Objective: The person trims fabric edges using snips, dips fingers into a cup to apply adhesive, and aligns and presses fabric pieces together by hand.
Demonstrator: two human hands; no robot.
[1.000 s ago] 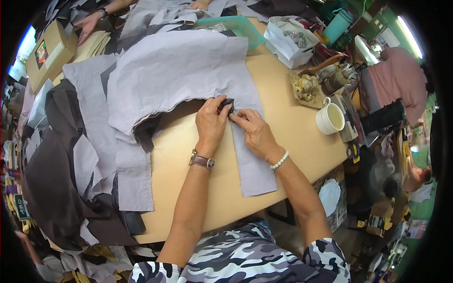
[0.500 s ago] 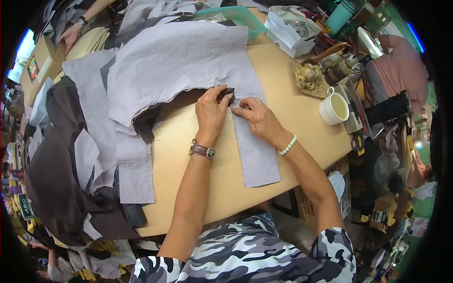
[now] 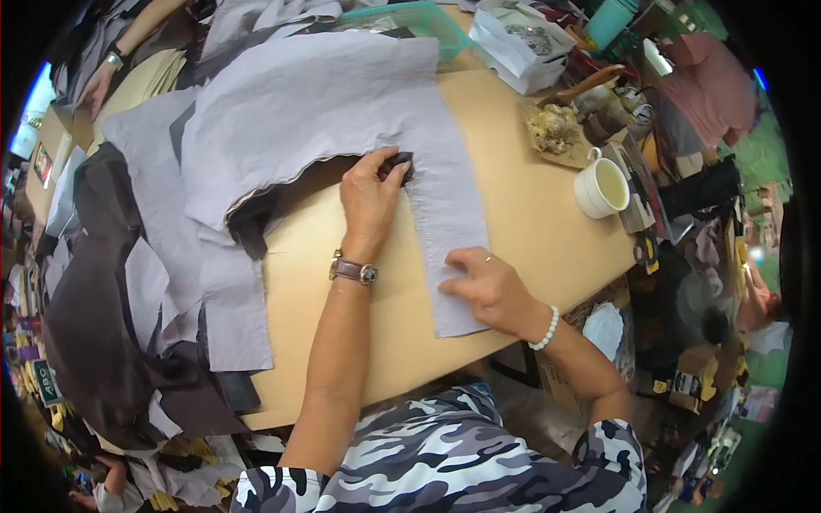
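A pale lavender-grey fabric piece (image 3: 299, 103) lies across the tan table, with a curved inner edge and dark lining (image 3: 252, 224) showing beneath it. At the right end of that curve, my left hand (image 3: 372, 192), with a watch on the wrist, is closed, pinching the dark edge of the fabric between thumb and fingers. My right hand (image 3: 483, 286), with a beaded bracelet, is over the lower part of the fabric's right strip (image 3: 453, 231). Its thumb and forefinger are apart, and nothing shows between them.
Dark and grey cloth (image 3: 98, 308) is heaped at the left. On the right stand a white cup (image 3: 601, 190), a wooden-handled brush (image 3: 590, 85) and a white box (image 3: 522, 51). A teal basket (image 3: 440, 30) sits at the back. Another person's hand (image 3: 96, 90) is at upper left.
My right hand has left the spot beside my left hand and moved down along the fabric strip. My left hand keeps its pinch. The whole view has shifted slightly.
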